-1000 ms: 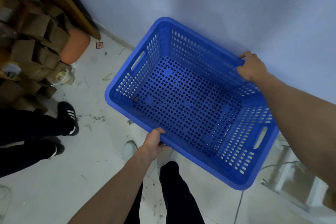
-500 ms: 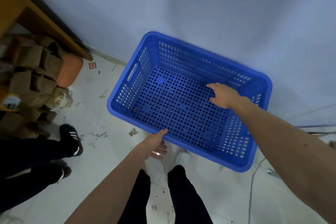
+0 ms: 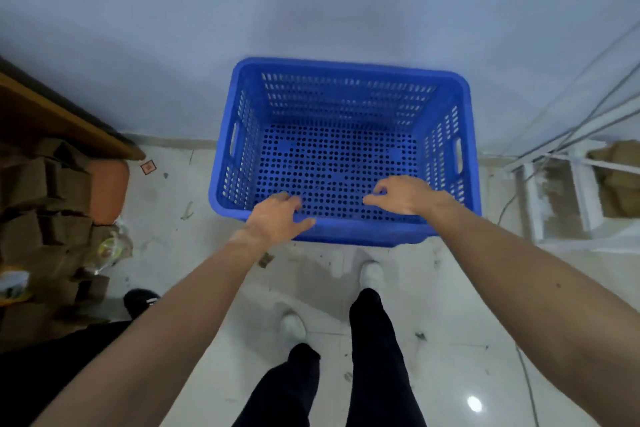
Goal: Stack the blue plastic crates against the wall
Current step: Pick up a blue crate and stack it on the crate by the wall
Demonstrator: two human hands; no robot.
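Head view: blue crate sits upright on the floor, far side against the wall, nothing inside. Left hand over the near rim, fingers loosely spread, thumb lying along the rim; grasping nothing. Right hand above the near inside edge, fingers curled, holding nothing. Cardboard boxes piled at left. White frame at right. Person's white shoes near the crate.

My single head-worn camera looked steeply down and forward, faced the wall, stood close above the blue crate and floor, wide-angle bending the edges, both forearms reaching in from below, no second view shared.
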